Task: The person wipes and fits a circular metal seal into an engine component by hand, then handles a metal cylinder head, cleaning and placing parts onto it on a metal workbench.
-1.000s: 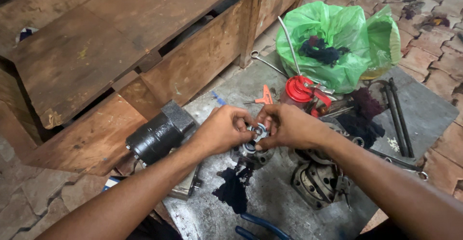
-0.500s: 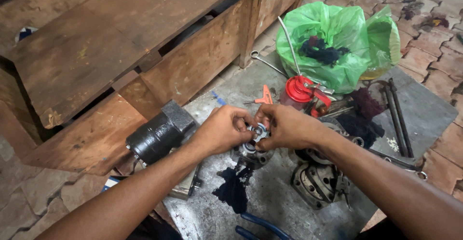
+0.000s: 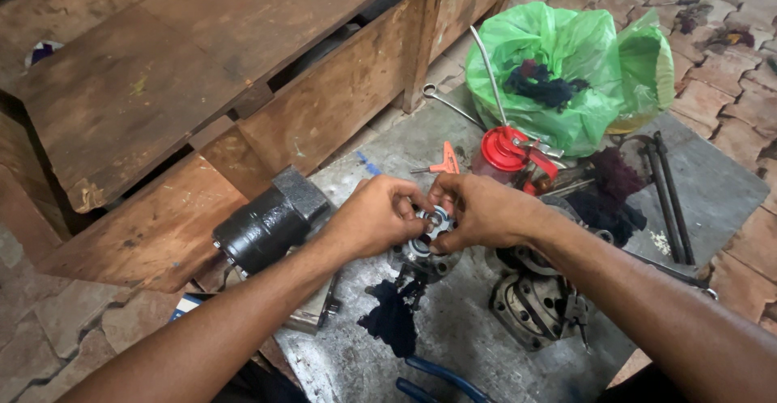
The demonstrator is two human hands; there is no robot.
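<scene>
Left hand: my left hand (image 3: 379, 218) pinches the left side of a small star-shaped metal part (image 3: 435, 226), fingers closed on it.
Right hand: my right hand (image 3: 479, 210) grips the same star-shaped metal part from the right, fingertips closed around its rim.
Part's place: it sits on top of a round metal housing (image 3: 421, 259), near the middle of the grey metal sheet (image 3: 477, 346) that lies on the floor.
Left of my hands: a black cylindrical motor body (image 3: 267, 223) lies at the sheet's left edge, against the wooden bench (image 3: 186, 87).
Right of my hands: a second round housing (image 3: 530, 306) lies just beside my right wrist.
Behind my hands: a red oil can (image 3: 503, 150) with a long spout stands near the sheet's far edge, a green plastic bag (image 3: 579, 67) behind it.
Near edge: a dark oily rag (image 3: 392, 322) lies below the housing; blue-handled pliers (image 3: 441, 380) poke in at the near edge.
Right edge: two dark rods (image 3: 668, 197) lie side by side.
Change since earlier: both hands keep the same grip; nothing around them has moved.
</scene>
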